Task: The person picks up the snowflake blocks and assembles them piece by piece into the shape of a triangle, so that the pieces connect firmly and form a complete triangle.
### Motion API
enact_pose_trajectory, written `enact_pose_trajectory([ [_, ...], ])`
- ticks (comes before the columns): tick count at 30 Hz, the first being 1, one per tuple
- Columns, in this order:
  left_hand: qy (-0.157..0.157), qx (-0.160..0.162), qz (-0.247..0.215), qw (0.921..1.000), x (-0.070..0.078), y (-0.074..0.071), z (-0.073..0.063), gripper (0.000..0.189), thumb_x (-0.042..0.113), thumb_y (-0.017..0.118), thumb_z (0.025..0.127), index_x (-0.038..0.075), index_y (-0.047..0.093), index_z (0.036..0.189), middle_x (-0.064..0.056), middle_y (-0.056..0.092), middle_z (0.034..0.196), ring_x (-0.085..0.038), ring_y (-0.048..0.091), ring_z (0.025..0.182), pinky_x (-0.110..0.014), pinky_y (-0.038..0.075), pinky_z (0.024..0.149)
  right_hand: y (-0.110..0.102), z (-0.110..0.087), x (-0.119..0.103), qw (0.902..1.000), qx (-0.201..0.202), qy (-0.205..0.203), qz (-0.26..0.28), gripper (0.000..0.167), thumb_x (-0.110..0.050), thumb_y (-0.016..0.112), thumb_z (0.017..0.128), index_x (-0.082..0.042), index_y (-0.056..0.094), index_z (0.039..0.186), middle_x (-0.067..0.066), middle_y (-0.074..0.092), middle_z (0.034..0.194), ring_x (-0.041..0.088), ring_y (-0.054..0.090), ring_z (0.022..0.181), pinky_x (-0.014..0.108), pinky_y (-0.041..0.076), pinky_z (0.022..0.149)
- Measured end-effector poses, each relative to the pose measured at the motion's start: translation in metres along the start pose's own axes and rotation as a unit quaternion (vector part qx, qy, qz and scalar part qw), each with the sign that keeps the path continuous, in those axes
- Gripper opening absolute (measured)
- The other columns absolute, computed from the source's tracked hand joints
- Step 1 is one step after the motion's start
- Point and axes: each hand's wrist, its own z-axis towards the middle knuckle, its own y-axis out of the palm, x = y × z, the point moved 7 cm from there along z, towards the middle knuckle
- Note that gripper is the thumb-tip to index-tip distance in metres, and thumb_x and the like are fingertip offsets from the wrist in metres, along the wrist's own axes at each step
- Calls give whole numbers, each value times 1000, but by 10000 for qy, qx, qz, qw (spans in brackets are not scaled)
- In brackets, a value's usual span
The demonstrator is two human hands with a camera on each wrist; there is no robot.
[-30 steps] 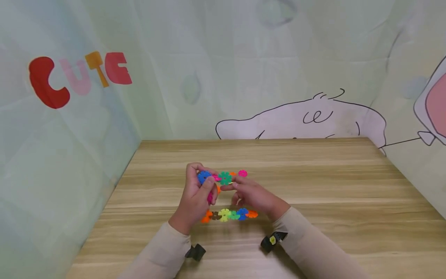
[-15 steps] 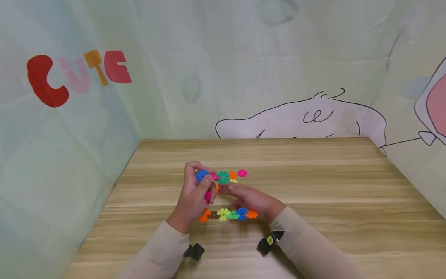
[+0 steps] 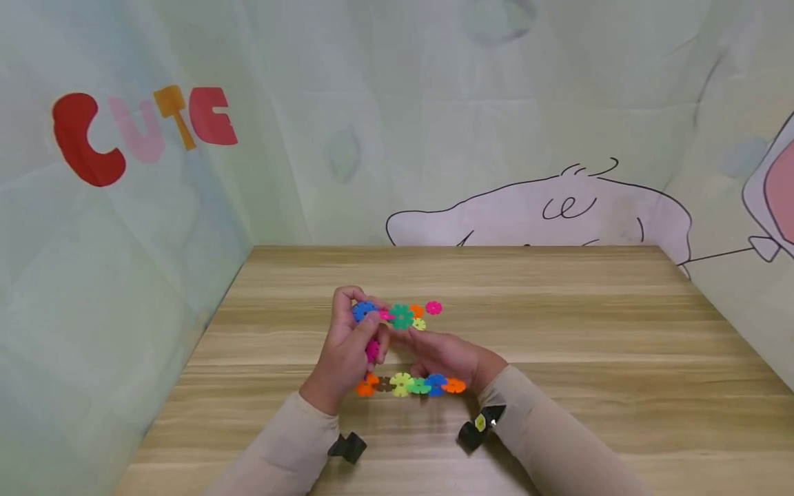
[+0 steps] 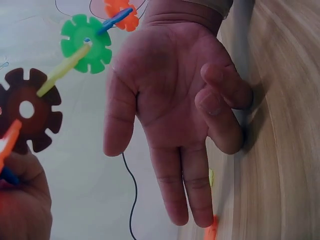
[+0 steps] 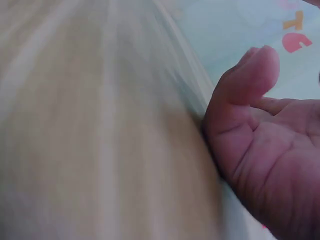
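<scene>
In the head view, my left hand [image 3: 347, 344] grips a joined chain of notched, flower-shaped plastic discs. Its thumb lies on a blue disc [image 3: 363, 311], and a green disc [image 3: 401, 317] sticks out to the right. A pink disc [image 3: 372, 351] shows under the fingers, and a row with a yellow disc [image 3: 401, 384] extends below. My right hand [image 3: 449, 355] is close beside it, fingertips passing under the green disc and partly hidden. The left wrist view shows that right hand palm-on, two fingers straight and two bent. A brown disc [image 4: 45, 107] of the chain hangs near it.
Loose pink [image 3: 433, 308], orange [image 3: 417, 312] and pale yellow discs [image 3: 419, 324] lie just beyond the hands on the wooden table [image 3: 589, 331]. Printed fabric walls [image 3: 347, 83] border its left and far sides.
My right hand has shifted slightly left and under the green disc, uncovering the loose orange and yellow discs. My left hand keeps its grip on the chain, almost still.
</scene>
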Motion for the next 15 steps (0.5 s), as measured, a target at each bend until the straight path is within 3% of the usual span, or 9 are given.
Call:
enact_pose_trajectory([
  [3,11,13,-32,10000,-1,0,0,14,7,35,112,19,29,115,0,54,118,-11,49,51,-20,36,37,-6,-7,1,9978,389,337,-427,60,-53,26,113,-25,34,166,0,26,175,35,22,161,55,37,122],
  [6,27,47,-28,10000,-1,0,0,13,8,36,113,19,29,115,0,55,118,-12,48,51,-20,37,37,-15,-17,-1,9892,831,732,-957,57,-54,29,112,-27,48,159,-1,37,170,34,32,157,58,37,122],
  [8,22,89,24,10000,-1,-1,0,11,8,36,113,17,29,115,0,55,117,-12,48,51,-20,37,37,-22,-24,-3,9829,1083,950,-1148,57,-54,31,112,-24,55,154,2,46,164,31,59,128,52,50,109],
  [9,8,124,62,9999,-1,-1,0,11,8,36,113,17,29,114,1,56,117,-12,48,51,-20,37,37,-26,-28,-5,9796,1207,1024,-1237,57,-53,32,112,-22,58,152,3,51,159,27,65,107,46,55,97],
  [10,-12,155,104,9998,-2,-2,0,10,9,36,113,16,29,114,1,56,116,-12,47,51,-20,37,37,-29,-30,-7,9765,1326,1080,-1312,57,-53,34,112,-19,61,149,4,56,153,23,63,87,39,56,84],
  [12,-66,220,186,9996,-2,-2,0,10,9,36,113,14,29,115,0,56,115,-13,47,51,-20,38,37,-35,-36,-11,9688,1591,1206,-1471,55,-52,39,111,-15,66,142,6,64,141,20,43,58,31,45,63],
  [13,-92,244,211,9994,-3,-3,0,9,9,36,113,13,29,115,-1,56,115,-13,47,51,-20,38,37,-38,-39,-13,9648,1724,1246,-1547,54,-51,41,110,-14,68,139,6,67,135,21,31,53,29,39,59],
  [15,-143,288,262,9991,-4,-3,0,9,8,37,113,12,28,115,-3,56,115,-13,47,51,-20,38,38,-42,-43,-18,9538,2004,1315,-1814,49,-47,45,109,-14,72,133,4,71,129,18,47,60,30,43,60],
])
